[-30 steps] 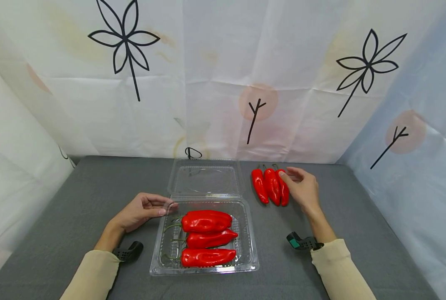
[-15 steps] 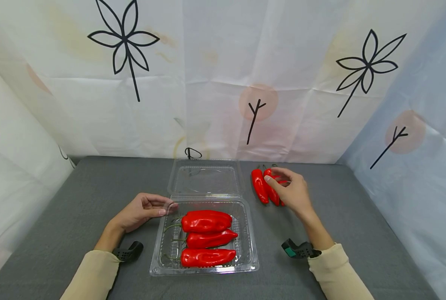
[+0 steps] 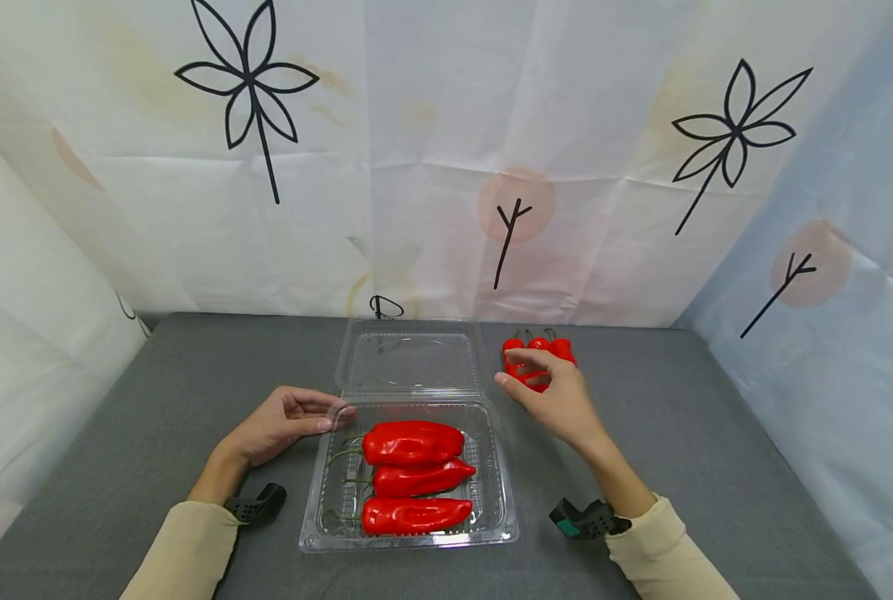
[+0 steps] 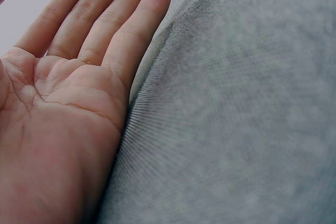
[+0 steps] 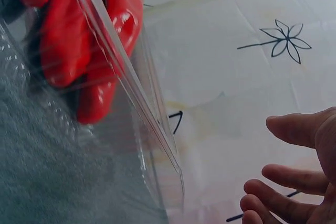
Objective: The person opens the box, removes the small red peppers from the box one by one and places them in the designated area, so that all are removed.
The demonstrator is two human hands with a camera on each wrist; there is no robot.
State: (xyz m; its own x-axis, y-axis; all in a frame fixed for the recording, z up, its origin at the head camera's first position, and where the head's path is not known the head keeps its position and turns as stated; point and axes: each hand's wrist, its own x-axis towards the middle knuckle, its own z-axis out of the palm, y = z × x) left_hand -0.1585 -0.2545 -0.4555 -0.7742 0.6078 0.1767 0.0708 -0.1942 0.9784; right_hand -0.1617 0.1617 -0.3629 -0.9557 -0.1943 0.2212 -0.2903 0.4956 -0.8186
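A clear plastic clamshell tray (image 3: pixel 307 533) lies open on the grey table, its lid (image 3: pixel 412 358) folded back. Three red peppers (image 3: pixel 412 442) lie side by side in it. Three more loose red peppers (image 3: pixel 562 348) lie close together to the right of the lid. My right hand (image 3: pixel 547 396) hovers over them with fingers curved. In the right wrist view its fingers (image 5: pixel 294 187) are spread and hold nothing, and the tray peppers (image 5: pixel 68 40) show through the clear plastic. My left hand (image 3: pixel 285 421) rests on the cloth, palm open (image 4: pixel 63 103), fingertips touching the tray's left corner.
The table carries a grey cloth (image 3: pixel 154 392). A white printed sheet (image 3: pixel 446 167) closes it in at the back and on both sides. Black wrist mounts (image 3: pixel 259 504) (image 3: pixel 585 521) sit by my sleeves.
My right hand has moved left from the right side of the loose peppers to over them, its fingers curving round. The left hand and tray have not moved.
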